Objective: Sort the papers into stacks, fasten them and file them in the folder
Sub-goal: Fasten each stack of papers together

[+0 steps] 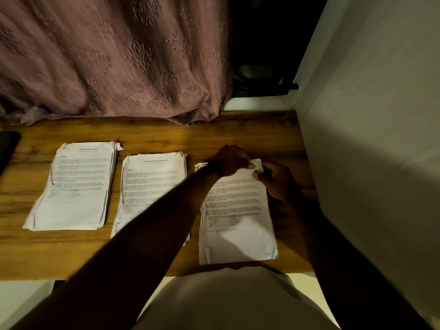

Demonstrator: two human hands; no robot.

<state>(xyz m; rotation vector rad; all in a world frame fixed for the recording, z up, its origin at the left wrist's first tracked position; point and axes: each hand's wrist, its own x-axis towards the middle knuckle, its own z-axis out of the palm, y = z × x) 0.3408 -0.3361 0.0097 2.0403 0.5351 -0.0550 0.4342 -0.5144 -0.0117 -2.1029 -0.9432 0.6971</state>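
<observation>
Findings, head view.

1. Location: three paper stacks lie side by side on the wooden desk [166,132], none touching. Left stack [76,186] and middle stack [152,184] are unhandled. Right stack [238,225] sits nearest the wall [369,139] and is the one being worked on.

2. Hands: left hand [228,163] reaches across the middle stack, fingers curled, pinching the right stack's top right corner. Right hand [279,181] meets it at that corner, thumb and fingers also pinching the paper. Sth small and dark may sit in the right hand; we cannot tell what.

3. Handling, our judgement: sheets are light, thin and floppy. Corners are dog-eared and the edges are not flush, so the sheets will slide over each other if lifted by one side. Recommend squaring each stack first, holding the corner firmly for fastening, then lifting w/ both hands under the long edges. Corners tear easily.

4. Containers: no folder identified in view. A dark flat item [7,148] at the desk's left edge is cut off; nature unknown. Nothing filed yet, as far as we can judge.

5. Other: patterned curtain [119,55] hangs behind the desk.
</observation>
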